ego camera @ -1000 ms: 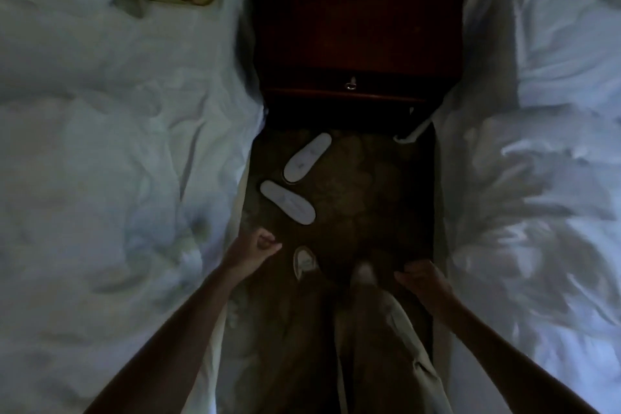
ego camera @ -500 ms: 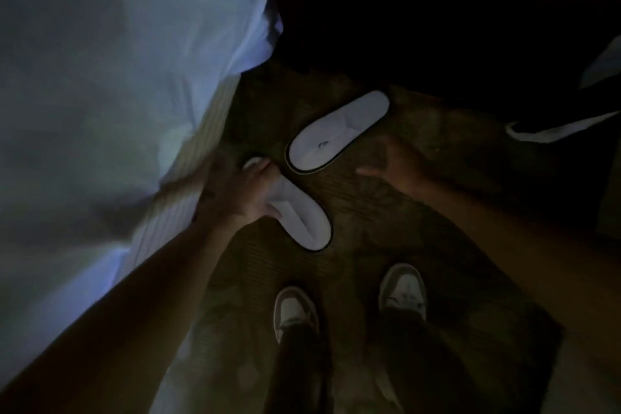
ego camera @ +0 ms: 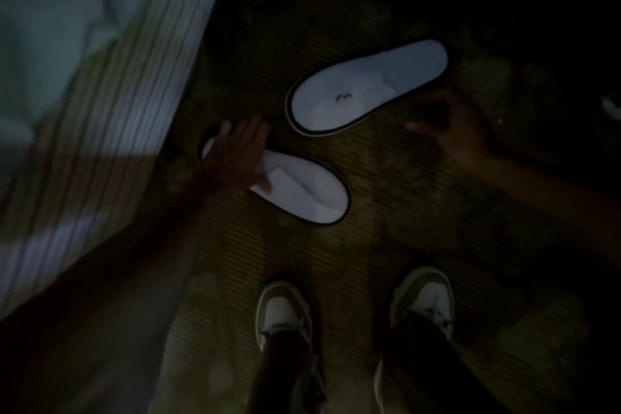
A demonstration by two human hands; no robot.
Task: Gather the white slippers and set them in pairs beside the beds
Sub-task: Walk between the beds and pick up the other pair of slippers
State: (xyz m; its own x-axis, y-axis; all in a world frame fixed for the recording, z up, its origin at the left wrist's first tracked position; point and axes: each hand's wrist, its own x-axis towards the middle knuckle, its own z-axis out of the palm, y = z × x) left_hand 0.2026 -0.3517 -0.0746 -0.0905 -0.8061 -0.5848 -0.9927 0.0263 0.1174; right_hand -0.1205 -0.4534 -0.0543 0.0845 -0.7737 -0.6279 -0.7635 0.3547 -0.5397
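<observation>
Left hand (ego camera: 240, 153), down from mid-air, now flat, fingers spread, on near white dark-edged fabric slipper (ego camera: 295, 190); no grip closed. Right hand (ego camera: 452, 129) open beside far matching slipper (ego camera: 368, 86). Gathering begun.

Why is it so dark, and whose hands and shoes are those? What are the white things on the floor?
The camera sits on a person's head and looks down, so you see what they see. The room is dim, which makes everything dark. The two sneakers at the bottom are on the person's own feet, standing on a carpet. On the left is the striped side of a bed.

The white things are two slippers lying apart, pointing different ways. The person's left hand lies flat on the near slipper, fingers spread, not gripping it yet. The right hand is in shadow, right next to the far slipper; I cannot tell if it touches. Neither slipper has been picked up.
</observation>
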